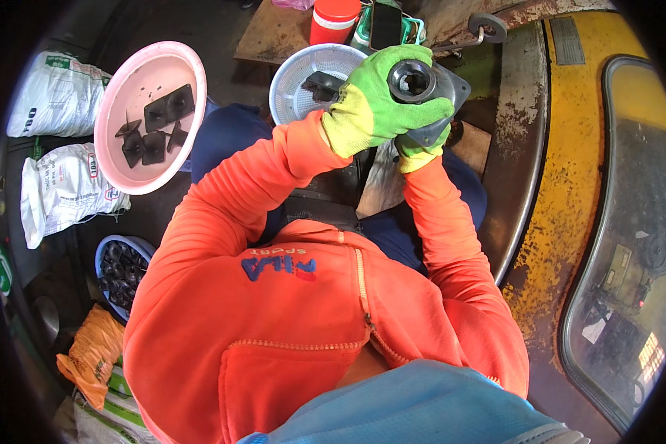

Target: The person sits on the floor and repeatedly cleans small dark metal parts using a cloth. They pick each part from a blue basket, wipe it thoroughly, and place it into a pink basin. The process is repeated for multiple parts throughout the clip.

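I hold a grey metal flange part [451, 87] with a round bore up in front of me. My left hand [377, 100], in a green and yellow glove, wraps over its top and around the dark ring [412, 80] at its centre. My right hand [420, 148], gloved the same way, grips the part from underneath and is mostly hidden by it. Both orange sleeves reach up from my chest.
A pink basin [126, 89] with several dark square plates sits at the left. A pale blue basket [296, 74] holds dark parts behind my hands. A blue basket [103, 255] of dark rings and white sacks [59, 189] lie at the left. A rusty yellow machine body [570, 207] curves along the right.
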`<state>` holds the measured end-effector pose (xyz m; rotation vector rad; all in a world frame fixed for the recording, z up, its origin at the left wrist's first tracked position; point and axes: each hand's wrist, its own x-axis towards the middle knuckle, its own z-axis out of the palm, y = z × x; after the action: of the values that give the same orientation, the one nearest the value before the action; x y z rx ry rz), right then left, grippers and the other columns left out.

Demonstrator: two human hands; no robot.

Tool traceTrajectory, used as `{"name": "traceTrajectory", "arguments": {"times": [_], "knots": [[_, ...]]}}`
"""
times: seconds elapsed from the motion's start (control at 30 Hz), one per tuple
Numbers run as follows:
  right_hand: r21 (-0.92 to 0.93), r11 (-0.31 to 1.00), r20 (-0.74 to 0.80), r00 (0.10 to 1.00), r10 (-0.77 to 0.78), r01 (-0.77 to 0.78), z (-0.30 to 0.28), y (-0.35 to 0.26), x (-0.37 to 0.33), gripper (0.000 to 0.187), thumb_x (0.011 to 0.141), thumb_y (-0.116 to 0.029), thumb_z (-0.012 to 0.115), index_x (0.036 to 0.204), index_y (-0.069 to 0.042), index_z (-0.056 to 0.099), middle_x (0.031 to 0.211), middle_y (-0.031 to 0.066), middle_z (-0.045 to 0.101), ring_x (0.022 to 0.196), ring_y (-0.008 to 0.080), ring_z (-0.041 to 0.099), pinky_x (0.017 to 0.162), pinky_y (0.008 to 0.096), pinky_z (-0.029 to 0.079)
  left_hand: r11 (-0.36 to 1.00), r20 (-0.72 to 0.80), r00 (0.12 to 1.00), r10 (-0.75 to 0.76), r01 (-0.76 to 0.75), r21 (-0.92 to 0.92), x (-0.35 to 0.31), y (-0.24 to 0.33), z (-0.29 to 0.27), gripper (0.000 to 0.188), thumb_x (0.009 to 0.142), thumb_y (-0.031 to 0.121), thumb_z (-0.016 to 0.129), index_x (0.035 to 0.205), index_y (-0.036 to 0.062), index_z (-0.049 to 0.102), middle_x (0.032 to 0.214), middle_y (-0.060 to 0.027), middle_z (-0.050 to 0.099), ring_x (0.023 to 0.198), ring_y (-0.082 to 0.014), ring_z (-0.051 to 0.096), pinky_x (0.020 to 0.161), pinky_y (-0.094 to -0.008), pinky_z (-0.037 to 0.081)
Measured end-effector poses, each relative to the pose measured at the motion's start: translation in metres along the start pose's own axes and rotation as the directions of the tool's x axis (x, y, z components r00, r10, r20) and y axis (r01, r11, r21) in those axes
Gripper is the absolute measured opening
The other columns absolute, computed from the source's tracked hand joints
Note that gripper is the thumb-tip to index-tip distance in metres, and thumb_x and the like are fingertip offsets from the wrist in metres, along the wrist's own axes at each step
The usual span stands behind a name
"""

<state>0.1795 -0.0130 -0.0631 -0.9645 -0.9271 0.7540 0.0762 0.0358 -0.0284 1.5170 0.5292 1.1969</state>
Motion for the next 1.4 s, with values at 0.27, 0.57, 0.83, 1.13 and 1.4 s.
{"name": "traceTrajectory", "arguments": {"times": [0.27,0.57,0.83,1.13,1.4], "knots": [[-0.365,0.908,0.090,0.979,-0.183,0.204,0.003,-0.005,0.002,0.027,0.090,-0.024,0.059,0.101,0.001,0.061,0.092,0.0070,0.065,0.081,0.0157,0.062,0.072,0.0287,0.051,0.989,-0.041,0.994,-0.103,0.098,-0.106,-0.007,-0.003,0.006,0.062,0.064,0.028,0.088,0.112,0.0016,0.059,0.101,-0.0076,0.064,0.092,-0.0169,0.063,0.085,-0.0300,0.052],[-0.594,0.705,0.334,0.916,-0.223,0.388,0.004,-0.019,0.009,0.022,0.083,-0.017,0.064,0.096,0.000,0.063,0.088,0.0067,0.065,0.078,0.0162,0.062,0.068,0.0293,0.050,0.995,0.070,0.997,-0.036,0.043,-0.093,-0.007,0.002,-0.008,0.048,0.074,0.013,0.081,0.117,0.0029,0.061,0.111,-0.0068,0.065,0.101,-0.0144,0.061,0.087,-0.0298,0.049],[-0.426,0.902,0.348,0.934,0.084,0.078,-0.004,-0.034,0.000,0.038,0.072,-0.014,0.075,0.107,-0.005,0.062,0.099,0.0074,0.066,0.090,0.0204,0.064,0.078,0.0328,0.052,0.996,0.386,0.922,-0.026,0.058,-0.072,0.010,-0.002,-0.025,0.044,0.073,0.012,0.079,0.112,0.0016,0.064,0.113,-0.0098,0.067,0.103,-0.0166,0.062,0.092,-0.0306,0.048],[-0.165,0.962,0.523,0.808,0.271,-0.216,-0.020,-0.025,-0.027,0.061,0.076,-0.018,0.078,0.128,-0.005,0.050,0.124,0.0084,0.056,0.112,0.0221,0.057,0.090,0.0351,0.050,0.891,0.841,0.471,0.265,0.214,-0.400,0.022,-0.010,-0.039,0.054,0.068,0.021,0.081,0.115,0.0024,0.063,0.113,-0.0118,0.065,0.106,-0.0219,0.061,0.096,-0.0346,0.046],[-0.597,0.710,0.454,0.887,-0.084,0.373,-0.006,-0.032,-0.002,0.052,0.072,-0.012,0.077,0.118,-0.001,0.056,0.111,0.0107,0.061,0.099,0.0212,0.060,0.086,0.0346,0.049,0.980,0.669,0.739,0.083,-0.184,0.082,0.040,0.009,-0.047,0.076,0.068,0.025,0.079,0.135,0.0035,0.049,0.143,-0.0136,0.044,0.131,-0.0250,0.043,0.105,-0.0373,0.037]]}}
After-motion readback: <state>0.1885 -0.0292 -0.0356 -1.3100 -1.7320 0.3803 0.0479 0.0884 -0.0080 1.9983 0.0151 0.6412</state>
